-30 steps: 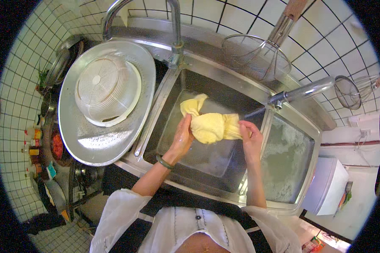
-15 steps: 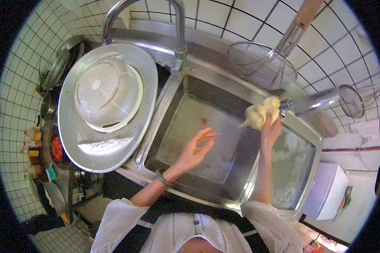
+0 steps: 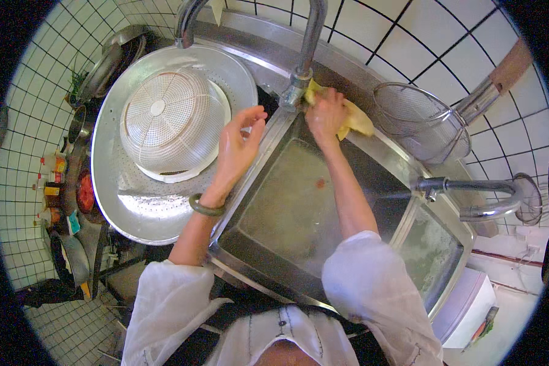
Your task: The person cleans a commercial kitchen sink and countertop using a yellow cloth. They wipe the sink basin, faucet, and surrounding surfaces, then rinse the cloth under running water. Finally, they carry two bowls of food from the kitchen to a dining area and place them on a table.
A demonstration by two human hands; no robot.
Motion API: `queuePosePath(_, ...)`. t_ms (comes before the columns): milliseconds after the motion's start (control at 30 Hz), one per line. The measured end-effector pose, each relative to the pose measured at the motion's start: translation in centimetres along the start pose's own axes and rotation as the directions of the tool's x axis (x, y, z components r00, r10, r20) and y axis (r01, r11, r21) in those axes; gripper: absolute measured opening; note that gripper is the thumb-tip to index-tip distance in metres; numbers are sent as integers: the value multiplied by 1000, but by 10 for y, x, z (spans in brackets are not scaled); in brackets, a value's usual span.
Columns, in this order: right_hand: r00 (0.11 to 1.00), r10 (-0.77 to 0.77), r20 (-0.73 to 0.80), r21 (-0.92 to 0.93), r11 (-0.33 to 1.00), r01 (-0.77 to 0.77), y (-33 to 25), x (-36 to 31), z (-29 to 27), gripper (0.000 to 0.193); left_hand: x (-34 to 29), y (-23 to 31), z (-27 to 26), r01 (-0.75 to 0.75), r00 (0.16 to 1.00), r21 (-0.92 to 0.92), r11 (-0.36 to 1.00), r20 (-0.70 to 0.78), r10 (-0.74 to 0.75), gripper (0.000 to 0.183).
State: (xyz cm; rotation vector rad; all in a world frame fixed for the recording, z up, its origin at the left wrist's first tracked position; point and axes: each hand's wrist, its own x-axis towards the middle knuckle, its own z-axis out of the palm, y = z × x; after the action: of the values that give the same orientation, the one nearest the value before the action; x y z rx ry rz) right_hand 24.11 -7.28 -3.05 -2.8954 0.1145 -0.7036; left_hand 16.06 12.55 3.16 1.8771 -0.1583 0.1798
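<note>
My right hand (image 3: 327, 119) is closed on a yellow cloth (image 3: 358, 124) and presses it to the back ledge of the steel sink (image 3: 268, 137), just right of the tap's base (image 3: 294, 91). Part of the cloth is hidden under my fingers. My left hand (image 3: 241, 146) is raised beside the rim of a large perforated metal basin (image 3: 155, 213). Its fingers are loosely bent, the thumb stands apart, and nothing is in it. A round bangle (image 3: 206, 206) circles that wrist. Inside the basin, a white mesh colander (image 3: 165, 119) lies upside down.
A wood-handled wire strainer (image 3: 415, 116) leans on the tiled wall behind the sink. On the right, a second tap (image 3: 494, 210) stands by a compartment of cloudy water (image 3: 430, 247). Bottles (image 3: 55, 174) and a dish of red food (image 3: 86, 190) sit far left.
My right hand has carried the cloth from the sink's right side to the back ledge by the left tap. My left hand has moved up and left, out from over the sink. The view has shifted.
</note>
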Motion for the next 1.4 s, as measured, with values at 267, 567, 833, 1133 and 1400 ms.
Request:
queuePosePath(267,993,-116,22,587,806,81,10,-41,-8,23,15,-18,-9,-14,999,-16,1000,-53,13,26)
queuePosePath(567,998,-54,-21,456,888,57,-29,-56,33,23,-67,0,-79,190,982,70,979,0,-190,26)
queuePosePath(833,875,-390,288,611,778,146,-71,-118,-45,20,-168,17,-134,307,892,2,952,-350,-287,23)
queuePosePath(1133,926,-341,160,529,822,211,-119,-184,-52,27,-255,-39,-215,366,495,-578,730,-543,-678,44)
queuePosePath(1400,803,-582,127,759,578,300,-185,-247,-129,35,-252,-41,-222,308,702,-698,646,-292,-650,43)
